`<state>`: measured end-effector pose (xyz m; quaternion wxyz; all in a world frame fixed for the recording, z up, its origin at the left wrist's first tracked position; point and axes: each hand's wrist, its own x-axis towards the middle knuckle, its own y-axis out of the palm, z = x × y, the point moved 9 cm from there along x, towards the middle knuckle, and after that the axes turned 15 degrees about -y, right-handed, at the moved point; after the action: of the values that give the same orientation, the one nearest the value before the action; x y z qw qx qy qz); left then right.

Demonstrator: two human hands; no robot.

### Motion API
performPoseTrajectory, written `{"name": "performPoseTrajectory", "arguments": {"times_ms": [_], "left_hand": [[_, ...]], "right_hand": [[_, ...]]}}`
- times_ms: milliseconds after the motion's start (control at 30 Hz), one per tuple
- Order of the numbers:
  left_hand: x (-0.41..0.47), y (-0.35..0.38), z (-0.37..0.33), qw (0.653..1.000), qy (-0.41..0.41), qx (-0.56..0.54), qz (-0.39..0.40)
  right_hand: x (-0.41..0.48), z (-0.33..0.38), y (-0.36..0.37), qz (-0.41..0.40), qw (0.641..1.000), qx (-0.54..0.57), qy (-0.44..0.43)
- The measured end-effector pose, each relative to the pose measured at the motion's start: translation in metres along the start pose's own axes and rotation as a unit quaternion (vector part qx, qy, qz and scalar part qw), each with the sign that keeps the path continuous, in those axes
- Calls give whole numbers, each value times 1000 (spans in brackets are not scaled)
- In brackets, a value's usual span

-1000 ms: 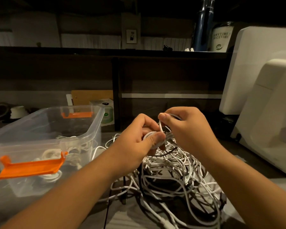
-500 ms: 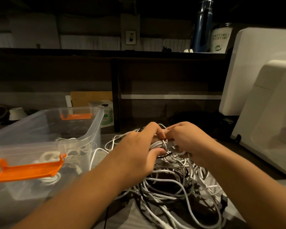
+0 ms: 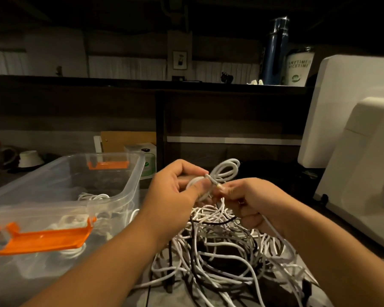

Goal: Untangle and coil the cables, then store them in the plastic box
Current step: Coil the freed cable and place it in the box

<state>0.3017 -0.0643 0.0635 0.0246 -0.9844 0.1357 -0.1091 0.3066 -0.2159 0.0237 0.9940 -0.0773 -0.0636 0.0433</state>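
Note:
A tangle of white and black cables [image 3: 222, 247] lies on the table in front of me. My left hand [image 3: 175, 191] grips a small white cable coil [image 3: 225, 171], whose loops stick up behind my fingers. My right hand [image 3: 251, 200] pinches the end of that white cable close to the left thumb, and a strand runs down from its palm into the pile. The clear plastic box [image 3: 120, 196] with orange latches [image 3: 44, 238] stands open on the left, with coiled white cables [image 3: 93, 197] inside.
A large white appliance [image 3: 359, 156] fills the right side. A dark shelf unit [image 3: 160, 120] runs behind the pile, with a blue bottle [image 3: 275, 49] and a white can [image 3: 298, 67] on top. Small boxes [image 3: 140, 151] stand behind the plastic box.
Both hands have risen from the pile. The white coil's loops now stand up behind my left fingers, and my right hand has shifted to pinch the cable's end.

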Motion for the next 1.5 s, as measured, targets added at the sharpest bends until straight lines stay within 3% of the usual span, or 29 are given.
{"name": "performPoseTrajectory", "arguments": {"times_ms": [133,333,533,867,1000,1100,1167,1267,1367,1500], "left_hand": [[8,-15,8,996,-16,16,-82],[13,-25,15,992,-59,31,-111],[18,-29,24,985,-92,65,-129],[15,-23,19,952,-33,256,-166],[16,-7,22,943,-30,315,-100],[13,7,25,937,-18,349,-9],[10,12,25,942,-8,334,27],[9,13,18,955,13,292,42],[6,17,14,966,10,247,75],[6,15,16,979,-5,175,101]], "right_hand": [[-5,26,5,17,964,-246,-96],[-16,50,23,46,855,-477,-198],[-20,59,18,15,822,-523,-225],[-28,75,32,27,751,-569,-336],[-33,79,38,34,715,-582,-386],[-37,90,27,-21,700,-564,-439],[-36,92,18,-46,720,-527,-449],[-29,88,-1,-78,804,-406,-427],[-16,70,-12,-60,885,-285,-362],[-6,51,-17,-42,945,-150,-288]]}}
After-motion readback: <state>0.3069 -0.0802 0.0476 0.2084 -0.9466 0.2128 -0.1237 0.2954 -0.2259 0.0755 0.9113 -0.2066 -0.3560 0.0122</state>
